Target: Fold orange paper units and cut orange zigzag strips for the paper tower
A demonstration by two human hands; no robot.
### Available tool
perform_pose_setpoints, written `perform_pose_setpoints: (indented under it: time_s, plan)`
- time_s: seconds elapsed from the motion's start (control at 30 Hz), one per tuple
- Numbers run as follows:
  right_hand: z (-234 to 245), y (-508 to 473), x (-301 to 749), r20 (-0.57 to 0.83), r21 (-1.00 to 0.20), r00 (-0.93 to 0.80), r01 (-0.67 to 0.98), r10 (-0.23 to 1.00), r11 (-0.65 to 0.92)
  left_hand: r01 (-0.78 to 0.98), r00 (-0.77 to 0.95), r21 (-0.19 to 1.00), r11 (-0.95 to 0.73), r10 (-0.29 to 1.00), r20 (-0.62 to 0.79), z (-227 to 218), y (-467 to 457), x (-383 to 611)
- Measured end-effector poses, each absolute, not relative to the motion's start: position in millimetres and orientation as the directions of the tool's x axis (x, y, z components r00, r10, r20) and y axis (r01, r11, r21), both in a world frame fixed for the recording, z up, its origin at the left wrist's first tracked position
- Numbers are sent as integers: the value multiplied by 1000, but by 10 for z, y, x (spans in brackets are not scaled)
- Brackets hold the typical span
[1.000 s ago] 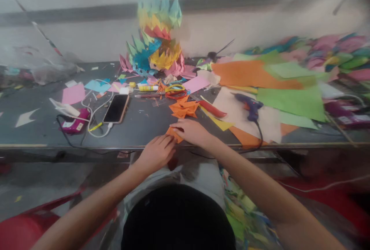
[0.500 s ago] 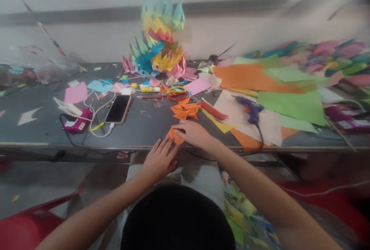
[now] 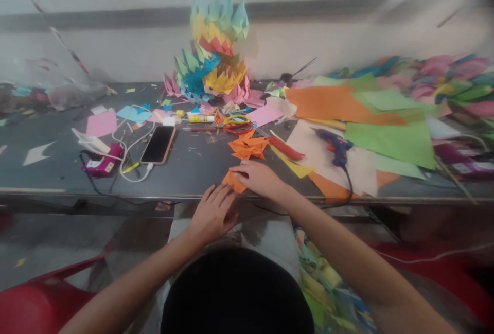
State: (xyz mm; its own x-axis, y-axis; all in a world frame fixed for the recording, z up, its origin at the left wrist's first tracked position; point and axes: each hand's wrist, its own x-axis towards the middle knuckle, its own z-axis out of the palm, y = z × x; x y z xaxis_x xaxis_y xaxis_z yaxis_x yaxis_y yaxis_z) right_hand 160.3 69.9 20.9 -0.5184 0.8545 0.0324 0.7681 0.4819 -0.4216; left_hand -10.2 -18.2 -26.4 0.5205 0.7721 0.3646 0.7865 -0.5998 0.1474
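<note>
A small folded orange paper piece (image 3: 233, 180) lies at the near edge of the dark table (image 3: 193, 169). My right hand (image 3: 259, 178) rests flat over it, fingers pressing its right part down. My left hand (image 3: 213, 213) is at the table edge with fingers stretched out, their tips touching the paper's left corner. Just beyond lies a pile of folded orange pieces (image 3: 247, 147).
A phone (image 3: 158, 144) on a white cable, a pink charger (image 3: 102, 165), scissors (image 3: 235, 123), a glue stick (image 3: 200, 118), a blue glue gun (image 3: 335, 144) and loose coloured sheets (image 3: 386, 138) cover the table. A tall multicoloured paper sculpture (image 3: 214, 53) stands at the back. Red chair (image 3: 34, 308) lower left.
My left hand has uncurled and slid slightly back toward the table edge, fingers now straight. My right hand has stayed pressed on the orange paper.
</note>
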Motion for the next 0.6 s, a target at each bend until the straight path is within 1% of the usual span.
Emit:
perform_pose_setpoints:
  time_s: [0.07, 0.2, 0.33, 0.5, 0.6]
  plan:
    - [217, 698, 1601, 27, -421, -514, 772, 857, 476, 793, 500, 167, -586, 783, 371, -269, -186, -81]
    - [224, 701, 1602, 21, -425, -514, 772, 858, 473, 816, 479, 141, -560, 793, 376, -297, -208, -43]
    - [208, 705, 1607, 33, -431, -514, 766, 857, 476, 816, 485, 136, -562, 793, 369, -314, -215, -51]
    - [201, 692, 1598, 18, -424, -517, 771, 856, 475, 808, 490, 144, -572, 787, 375, -294, -191, -73]
    - [222, 713, 1614, 11, -441, -530, 759, 848, 480, 808, 492, 148, -570, 792, 360, -254, -177, -57]
